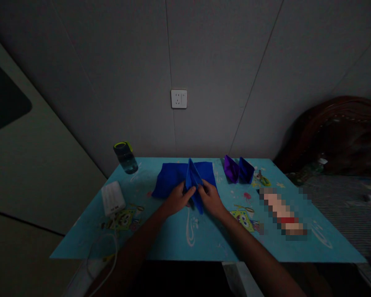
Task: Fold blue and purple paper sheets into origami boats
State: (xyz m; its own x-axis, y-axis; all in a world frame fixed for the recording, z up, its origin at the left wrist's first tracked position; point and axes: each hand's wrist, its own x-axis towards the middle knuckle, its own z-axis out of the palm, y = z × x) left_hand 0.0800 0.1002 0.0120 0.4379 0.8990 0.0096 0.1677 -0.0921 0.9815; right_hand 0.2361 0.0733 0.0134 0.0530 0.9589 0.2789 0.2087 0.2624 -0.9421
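A folded piece of blue paper (192, 175) stands upright between my two hands, its pointed tip up and its layers partly spread. My left hand (179, 199) pinches its left side, thumb toward the middle. On the right side, my right hand (209, 199) grips the same paper with its fingers close to the left thumb. Behind and beneath the hands lies a flat blue sheet (170, 178) on the table. Farther right stand a purple folded paper shape (231, 169) and a dark blue folded paper shape (246, 170), side by side.
The light blue patterned table (185, 243) carries a water bottle (126, 157) at back left and a white power bank (113, 198) with a cable (116, 243). A pixelated item (281, 212) lies at right. A wall socket (179, 99) is behind; a bed headboard (343, 128) stands right.
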